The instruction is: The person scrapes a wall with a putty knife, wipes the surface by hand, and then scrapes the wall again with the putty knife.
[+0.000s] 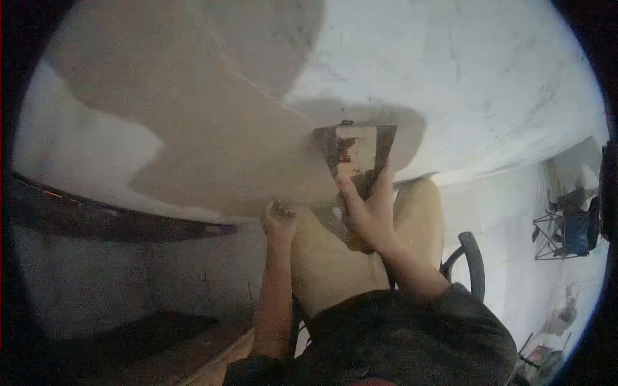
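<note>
My right hand (372, 212) is wrapped round the handle of a wide putty knife (357, 151). Its dark blade flares away from me and carries a pale smear of putty over the middle. The blade's broad edge is right at the pale wall surface (463, 77), beside a large grey-beige patch (212, 122) that looks like damp filler. Beside my left knee, my left hand (280, 220) is held with its fingers curled in, and nothing shows in it.
My bent legs (338, 264) lie close below the surface. A curved dark chair armrest (473, 264) stands at my right. Farther right is a metal-framed rack (566, 222) with dark things on it. A long dark ledge (116, 215) runs along the left.
</note>
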Demonstrator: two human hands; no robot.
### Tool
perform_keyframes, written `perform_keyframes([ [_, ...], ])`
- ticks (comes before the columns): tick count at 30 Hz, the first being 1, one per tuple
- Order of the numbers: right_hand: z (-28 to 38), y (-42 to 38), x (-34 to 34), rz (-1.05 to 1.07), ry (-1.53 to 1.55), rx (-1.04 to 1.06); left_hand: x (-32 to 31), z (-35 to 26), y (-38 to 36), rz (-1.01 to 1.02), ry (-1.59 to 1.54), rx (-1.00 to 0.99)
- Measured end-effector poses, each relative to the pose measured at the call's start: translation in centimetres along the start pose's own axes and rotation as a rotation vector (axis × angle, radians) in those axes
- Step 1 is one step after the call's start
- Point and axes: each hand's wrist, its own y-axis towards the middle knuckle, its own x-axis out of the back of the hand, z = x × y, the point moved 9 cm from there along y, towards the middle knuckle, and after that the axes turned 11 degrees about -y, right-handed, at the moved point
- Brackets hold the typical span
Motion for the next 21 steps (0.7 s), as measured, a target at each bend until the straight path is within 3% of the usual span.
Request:
perform_keyframes([
  [5,-0.6,0.1,-0.8,0.093,0.143,-0.091,1.9,-1.6,1.7,-0.012,0.087,-0.054],
  [9,0.8,0.3,-0.1,0.075,0.039,-0.105,0.6,-1.1,1.1,-0.031,0.034,-0.026],
  [13,0.9,0.5,0.3,-0.016,0.148,0.059,0.1,-1.3,1.4,0.094,0.078,-0.013],
  [18,1.2,0.5,-0.3,0.124,0.155,-0.178,0.4,-1.4,1.5,-0.025,0.036,-0.033],
  [21,1.2,0.8,-0.5,0.177,0.143,-0.259,-1.4,-0.8,0.2,0.022,0.083,-0.032],
])
